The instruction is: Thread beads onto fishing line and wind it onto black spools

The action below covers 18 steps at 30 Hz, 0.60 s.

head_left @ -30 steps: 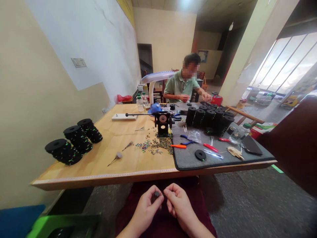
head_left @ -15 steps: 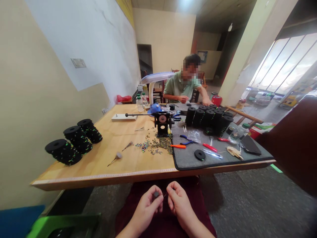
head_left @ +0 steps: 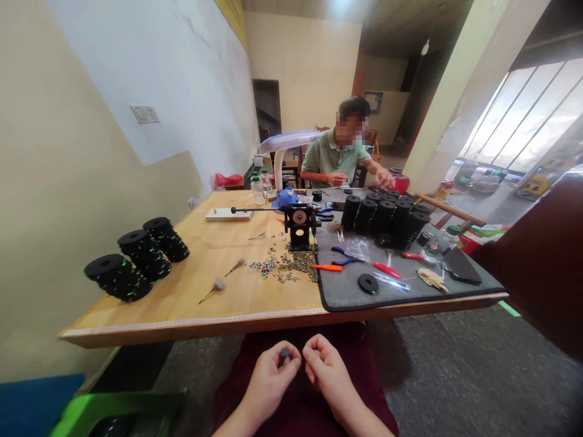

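Dark piece (head_left: 284, 353), held just outside the near edge of the tabletop (head_left: 182, 291), in the left hand (head_left: 271, 377), clasped by curled fingers (head_left: 291, 370); near the right hand (head_left: 327, 369), with fingers pinched together, cannot tell whether on anything.

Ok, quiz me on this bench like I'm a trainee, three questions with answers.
1. Which of the wearer's hands holds the small dark piece?
2. True or false: the flat black spool lies on the grey mat.
3. How many tall black stacks stand at the left end of the wooden tabletop? A) two B) three C) five

Key: 1. The left hand. 2. True. 3. B.
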### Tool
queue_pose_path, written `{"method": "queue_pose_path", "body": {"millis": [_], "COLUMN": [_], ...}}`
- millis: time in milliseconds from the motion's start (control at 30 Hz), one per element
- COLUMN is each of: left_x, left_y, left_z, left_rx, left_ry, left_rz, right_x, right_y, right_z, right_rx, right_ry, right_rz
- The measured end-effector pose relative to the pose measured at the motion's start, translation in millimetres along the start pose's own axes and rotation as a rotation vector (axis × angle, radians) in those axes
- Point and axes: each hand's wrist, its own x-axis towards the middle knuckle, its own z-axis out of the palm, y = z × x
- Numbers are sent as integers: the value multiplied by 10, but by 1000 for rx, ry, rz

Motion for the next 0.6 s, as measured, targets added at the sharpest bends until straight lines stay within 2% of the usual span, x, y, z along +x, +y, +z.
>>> {"method": "queue_pose_path", "body": {"millis": [133,300,600], "left_x": [-8,-18,8], "left_y": [52,83,-44], "left_z": [-22,-54,-43], "left_rx": [85,66,-47], "left_ry": [19,24,-31], "left_rz": [36,22,-49], "right_x": [-5,-18,-5], "right_y": [-13,-75,-58], "right_z": [-4,-6,-16], "right_rx": [5,-6,-3], "right_ry": [-11,42,82], "right_rz": [42,-14,-25]}}
